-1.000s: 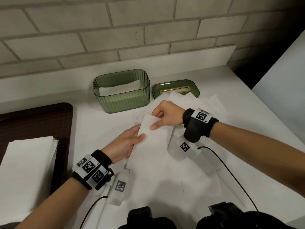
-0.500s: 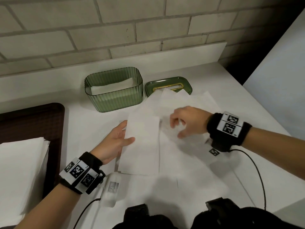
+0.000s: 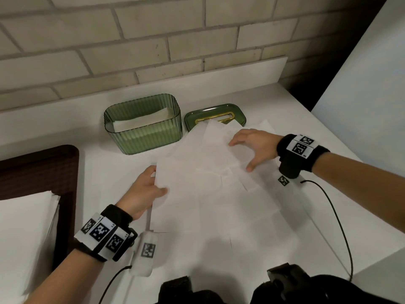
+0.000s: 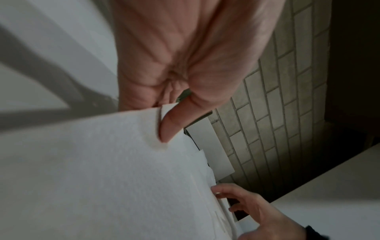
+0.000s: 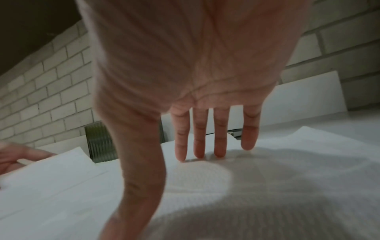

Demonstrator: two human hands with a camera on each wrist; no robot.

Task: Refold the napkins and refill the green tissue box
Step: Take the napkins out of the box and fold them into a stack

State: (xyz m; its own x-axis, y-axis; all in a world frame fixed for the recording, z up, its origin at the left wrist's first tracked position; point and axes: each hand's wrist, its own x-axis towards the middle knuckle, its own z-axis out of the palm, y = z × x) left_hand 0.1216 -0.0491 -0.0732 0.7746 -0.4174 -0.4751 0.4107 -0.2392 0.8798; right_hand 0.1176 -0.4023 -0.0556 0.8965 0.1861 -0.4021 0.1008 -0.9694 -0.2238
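Observation:
A green ribbed tissue box [image 3: 143, 128] stands open at the back of the white table, with folded napkins inside. Its green lid [image 3: 215, 115] lies to its right, partly under loose napkins. A folded white napkin [image 3: 175, 194] lies in front of the box; my left hand [image 3: 144, 189] pinches its left edge, thumb on top [image 4: 168, 128]. My right hand [image 3: 252, 145] hovers spread over the pile of unfolded napkins [image 3: 230, 150], straight fingertips [image 5: 197, 151] touching the top sheet.
A dark brown tray [image 3: 39, 172] at the left holds a stack of white napkins [image 3: 24, 238]. A brick wall runs behind the table. A white panel [image 3: 361, 106] rises at the right, past the table's edge. Cables trail from both wrists.
My right hand let go of the folded napkin and moved right and back onto the loose pile. My left hand kept its hold on the folded napkin's left edge.

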